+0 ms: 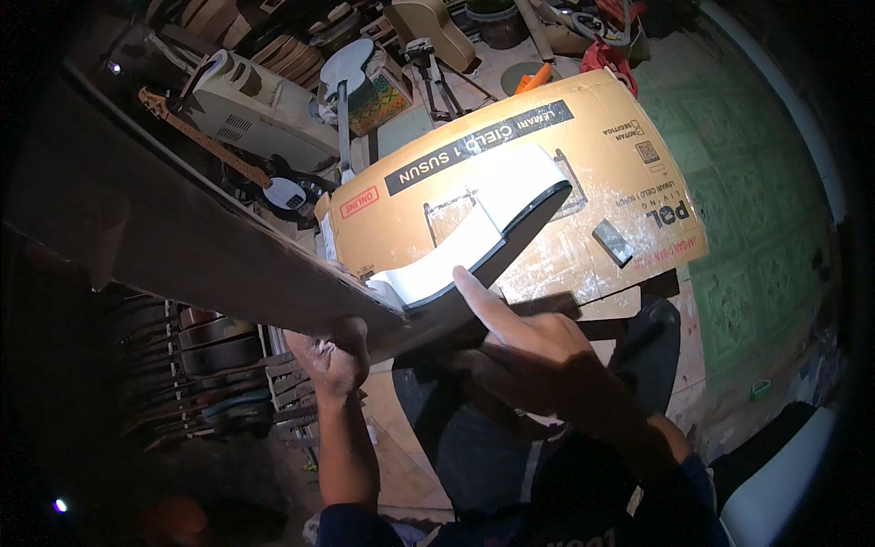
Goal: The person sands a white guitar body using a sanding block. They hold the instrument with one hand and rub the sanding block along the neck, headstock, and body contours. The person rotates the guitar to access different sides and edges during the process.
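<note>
A guitar body with a glossy white curved side (447, 264) and a dark edge stands tilted over my lap. From it a long dark neck-like piece (228, 246) runs to the upper left, close to the camera and in deep shadow. My left hand (335, 354) is closed around the underside of this dark piece, with part of its fingers hidden behind it. My right hand (538, 351) has its index finger stretched out, the tip touching the dark edge of the white side. Its other fingers are partly in shadow, loosely bent, and nothing shows held in them.
Beneath the guitar lies a dusty cardboard sheet (392, 228) with a small grey block (612, 243) on it. An orange-handled tool (533, 80) is past its far edge. An electric guitar (284, 193) and a pale guitar (349, 68) lean at the back. Several guitars (219, 351) stand racked at left.
</note>
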Action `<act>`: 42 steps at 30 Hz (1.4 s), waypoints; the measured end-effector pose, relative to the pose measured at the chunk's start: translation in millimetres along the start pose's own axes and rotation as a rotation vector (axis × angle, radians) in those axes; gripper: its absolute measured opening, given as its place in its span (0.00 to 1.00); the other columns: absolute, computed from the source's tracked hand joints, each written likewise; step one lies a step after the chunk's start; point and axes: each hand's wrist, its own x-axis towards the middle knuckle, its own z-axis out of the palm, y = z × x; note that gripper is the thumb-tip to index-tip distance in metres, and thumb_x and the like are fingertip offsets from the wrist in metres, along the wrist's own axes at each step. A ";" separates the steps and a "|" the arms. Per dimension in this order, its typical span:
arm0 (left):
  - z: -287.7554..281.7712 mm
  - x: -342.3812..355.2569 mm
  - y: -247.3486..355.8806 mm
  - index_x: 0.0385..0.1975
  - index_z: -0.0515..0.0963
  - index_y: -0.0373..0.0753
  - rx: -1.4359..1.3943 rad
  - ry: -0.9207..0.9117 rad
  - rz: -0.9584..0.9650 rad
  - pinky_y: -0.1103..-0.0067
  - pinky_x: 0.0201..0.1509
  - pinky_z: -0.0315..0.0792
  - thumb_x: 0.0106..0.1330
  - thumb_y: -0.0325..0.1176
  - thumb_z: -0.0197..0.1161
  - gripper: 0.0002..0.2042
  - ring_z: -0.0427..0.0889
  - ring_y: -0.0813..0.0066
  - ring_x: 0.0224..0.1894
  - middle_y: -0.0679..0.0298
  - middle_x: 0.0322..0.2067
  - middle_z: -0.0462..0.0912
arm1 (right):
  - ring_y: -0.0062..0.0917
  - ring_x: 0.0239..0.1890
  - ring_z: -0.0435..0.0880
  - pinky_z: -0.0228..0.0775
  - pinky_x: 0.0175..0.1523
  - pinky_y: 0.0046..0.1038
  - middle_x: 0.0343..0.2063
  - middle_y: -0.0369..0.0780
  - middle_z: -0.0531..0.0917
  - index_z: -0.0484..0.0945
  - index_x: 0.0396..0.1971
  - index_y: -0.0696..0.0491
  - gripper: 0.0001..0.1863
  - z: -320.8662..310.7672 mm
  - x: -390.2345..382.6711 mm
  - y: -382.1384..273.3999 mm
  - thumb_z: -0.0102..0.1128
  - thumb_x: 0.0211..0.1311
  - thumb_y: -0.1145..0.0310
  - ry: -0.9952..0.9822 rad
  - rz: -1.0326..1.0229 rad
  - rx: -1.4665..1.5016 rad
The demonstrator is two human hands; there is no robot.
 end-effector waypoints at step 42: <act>30.3 14.4 10.4 0.27 0.85 0.36 -0.035 -0.034 0.461 0.81 0.30 0.76 0.42 0.34 0.81 0.14 0.84 0.74 0.27 0.64 0.25 0.86 | 0.32 0.56 0.75 0.68 0.61 0.32 0.53 0.48 0.76 0.78 0.51 0.58 0.21 -68.9 -49.7 -22.8 0.66 0.56 0.69 0.936 0.171 0.248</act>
